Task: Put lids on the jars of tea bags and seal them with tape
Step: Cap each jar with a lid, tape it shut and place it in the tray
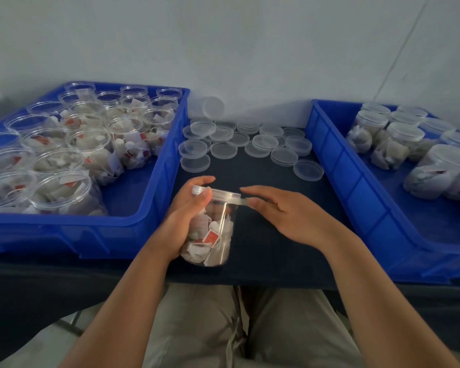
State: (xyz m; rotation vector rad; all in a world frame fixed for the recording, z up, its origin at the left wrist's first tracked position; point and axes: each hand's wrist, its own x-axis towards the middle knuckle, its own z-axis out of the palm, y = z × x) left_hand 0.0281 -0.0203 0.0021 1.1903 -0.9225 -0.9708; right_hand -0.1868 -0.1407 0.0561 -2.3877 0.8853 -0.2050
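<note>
Around the lidded jar (210,232) the left hand (181,221) curls its fingers, gripping it tilted above the dark worktop (276,248), lid (223,193) end farthest from the person. The right hand (284,213) is nearer the lid, its fingers nearly straight and touching it from the jar's right. Loose lids (223,150) lie beyond the jar and blue crates (64,235) flank it.

Dim, flat, bluish light with soft shadows; wide-angle bending at the edges, and the far corners look perhaps slightly blurred.
</note>
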